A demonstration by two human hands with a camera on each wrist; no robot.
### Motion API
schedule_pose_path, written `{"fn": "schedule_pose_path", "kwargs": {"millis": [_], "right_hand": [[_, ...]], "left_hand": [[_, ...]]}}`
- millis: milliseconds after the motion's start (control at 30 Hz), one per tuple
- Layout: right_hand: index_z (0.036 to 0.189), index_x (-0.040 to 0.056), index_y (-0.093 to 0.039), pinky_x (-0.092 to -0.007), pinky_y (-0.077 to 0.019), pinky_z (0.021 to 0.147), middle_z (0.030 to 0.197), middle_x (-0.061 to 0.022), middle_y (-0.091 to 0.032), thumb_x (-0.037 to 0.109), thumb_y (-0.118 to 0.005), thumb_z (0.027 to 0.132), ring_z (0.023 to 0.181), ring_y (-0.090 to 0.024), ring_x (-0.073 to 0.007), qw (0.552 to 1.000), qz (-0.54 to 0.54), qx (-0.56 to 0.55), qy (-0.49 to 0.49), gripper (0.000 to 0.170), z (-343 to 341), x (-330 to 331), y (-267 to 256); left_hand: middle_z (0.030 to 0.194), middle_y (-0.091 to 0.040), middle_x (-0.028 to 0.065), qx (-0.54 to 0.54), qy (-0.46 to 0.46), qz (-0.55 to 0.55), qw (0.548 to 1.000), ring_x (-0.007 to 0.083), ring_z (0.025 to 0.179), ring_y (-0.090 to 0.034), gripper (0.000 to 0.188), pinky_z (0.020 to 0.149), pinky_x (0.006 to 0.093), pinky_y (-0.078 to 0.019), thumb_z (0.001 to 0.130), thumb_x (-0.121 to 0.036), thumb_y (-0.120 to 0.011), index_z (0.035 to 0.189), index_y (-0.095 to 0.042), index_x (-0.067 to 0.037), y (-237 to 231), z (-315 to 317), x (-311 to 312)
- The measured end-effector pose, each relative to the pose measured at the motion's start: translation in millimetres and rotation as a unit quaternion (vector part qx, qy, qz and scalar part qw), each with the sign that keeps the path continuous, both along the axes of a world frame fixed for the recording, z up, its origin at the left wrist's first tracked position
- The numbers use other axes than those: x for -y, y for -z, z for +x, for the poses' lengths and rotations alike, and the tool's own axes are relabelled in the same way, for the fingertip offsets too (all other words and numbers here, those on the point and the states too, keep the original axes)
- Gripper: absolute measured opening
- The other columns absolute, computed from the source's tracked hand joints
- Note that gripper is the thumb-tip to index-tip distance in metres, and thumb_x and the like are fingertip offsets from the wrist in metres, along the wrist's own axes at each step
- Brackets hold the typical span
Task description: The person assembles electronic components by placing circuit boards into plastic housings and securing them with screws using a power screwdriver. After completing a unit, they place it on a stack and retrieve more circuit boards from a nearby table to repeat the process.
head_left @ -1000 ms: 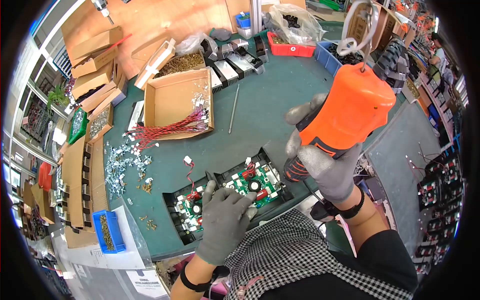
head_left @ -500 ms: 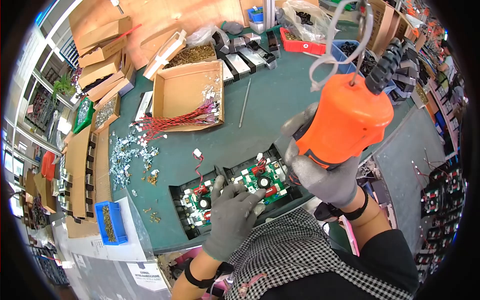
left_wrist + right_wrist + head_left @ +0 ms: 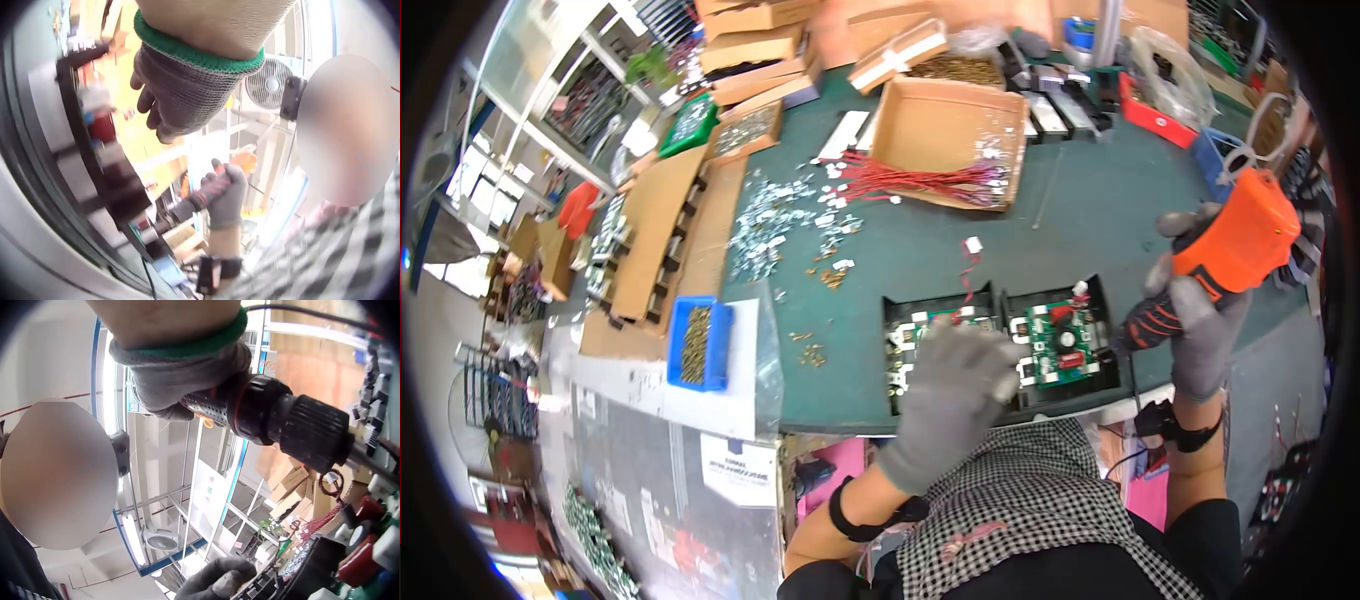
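Two black plastic housings lie side by side at the bench's front edge, a left housing (image 3: 925, 304) and a right housing (image 3: 1106, 315). Inside the right one is a green circuit board (image 3: 1048, 340) with red and white parts. My gloved left hand (image 3: 952, 385) hovers over the left housing, hiding much of its board; the left wrist view shows its fingers loosely bent, with nothing visible in them. A red wire with a white connector (image 3: 973, 244) rises behind it. My gloved right hand (image 3: 1206, 335) grips an orange-and-black electric screwdriver (image 3: 1248, 235), its nose end near the right housing's edge.
Behind the housings stands a cardboard tray (image 3: 935, 125) with red wires (image 3: 910, 182). Loose pale-blue parts (image 3: 770, 225) and brass screws (image 3: 808, 350) lie to the left, beside a blue bin (image 3: 718, 345) of screws. At the back right is a red bin (image 3: 1155, 122).
The head view has swung left, so the bench appears further right. My left hand has drawn from between the boards to over the left housing. The screwdriver now appears smaller, further from the head camera.
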State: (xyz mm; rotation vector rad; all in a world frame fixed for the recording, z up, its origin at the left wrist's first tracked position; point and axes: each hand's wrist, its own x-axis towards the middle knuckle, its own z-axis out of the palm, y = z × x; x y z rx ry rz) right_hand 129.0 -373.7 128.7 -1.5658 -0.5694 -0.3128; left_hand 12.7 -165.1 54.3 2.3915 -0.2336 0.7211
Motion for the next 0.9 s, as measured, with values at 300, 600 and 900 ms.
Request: {"fn": "schedule_pose_path", "kwargs": {"millis": [300,600,900], "right_hand": [[0.135,-0.0006,-0.039,-0.0257,-0.0485,0.063,0.116,-0.0159,-0.056,0.02,-0.058,0.079,0.074,-0.058,-0.0136,0.993,0.068,0.057,-0.076,0.062,-4.0,-26.2,-30.6],[0.137,-0.0013,-0.031,-0.0301,-0.0531,0.062,0.121,-0.0179,-0.054,0.019,-0.06,0.082,0.076,-0.061,-0.0178,0.963,0.204,-0.003,-0.178,0.066,-23.0,-60.3,-43.7],[0.139,0.0001,-0.029,-0.0338,-0.0558,0.065,0.124,-0.0201,-0.053,0.015,-0.06,0.083,0.078,-0.064,-0.0222,0.939,0.236,0.004,-0.251,0.066,-20.9,-61.9,-44.2]], "left_hand": [[0.092,-0.066,0.0055,-0.207,-0.275,0.114,0.932,0.027,0.091,-0.059,0.016,0.088,0.0421,-0.0414,0.081,-0.024,-0.069,0.092,-0.068,-0.013,65.1,-17.8,-166.4],[0.088,-0.07,0.0048,-0.076,-0.034,-0.119,0.989,0.0257,0.088,-0.065,0.021,0.107,0.0485,-0.0353,0.085,-0.014,-0.068,0.104,-0.059,-0.009,4.9,-2.7,-79.4],[0.098,-0.063,0.0071,-0.049,0.082,-0.154,0.983,0.0122,0.085,-0.064,0.052,0.075,0.0246,-0.0523,0.093,-0.016,-0.064,0.134,-0.039,0.006,8.3,-1.7,-47.7]]}}
